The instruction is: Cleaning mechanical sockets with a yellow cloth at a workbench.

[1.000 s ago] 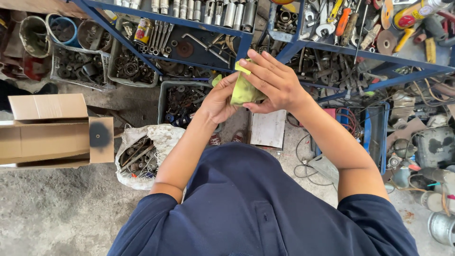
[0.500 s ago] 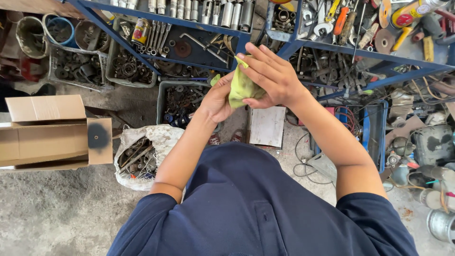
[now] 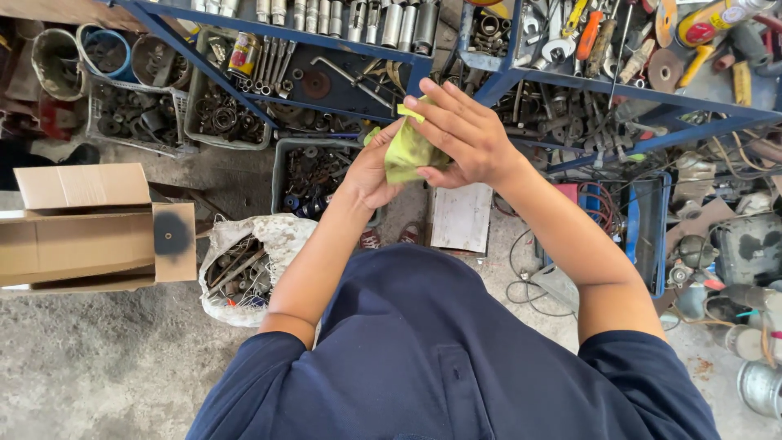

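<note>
Two hands meet in front of us in the single head view, both closed on one yellow-green cloth (image 3: 407,153). Our right hand (image 3: 460,138) lies over the top of it with fingers spread and pressing down; our left hand (image 3: 371,175) cups it from below and the left side, fingers curled around the fabric. The cloth is bunched between the palms, held in the air just ahead of the chest, above the floor and short of the blue metal rack (image 3: 505,77).

Open room is tight. The rack's shelf edge runs right across the far side, very near the fingertips, loaded with sockets, wrenches and grinding discs. To the left there is free space above the grey concrete floor (image 3: 98,367) before the cardboard box (image 3: 90,228). Below the hands sit a white sack of metal parts (image 3: 244,269) and a grey crate of hardware (image 3: 314,175).

The cloth's long axis runs from near-left to far-right, its upper tip poking out beyond the right fingers toward the rack.

The floor is rough and stained; cables and a blue bin (image 3: 643,228) crowd the right side.
</note>
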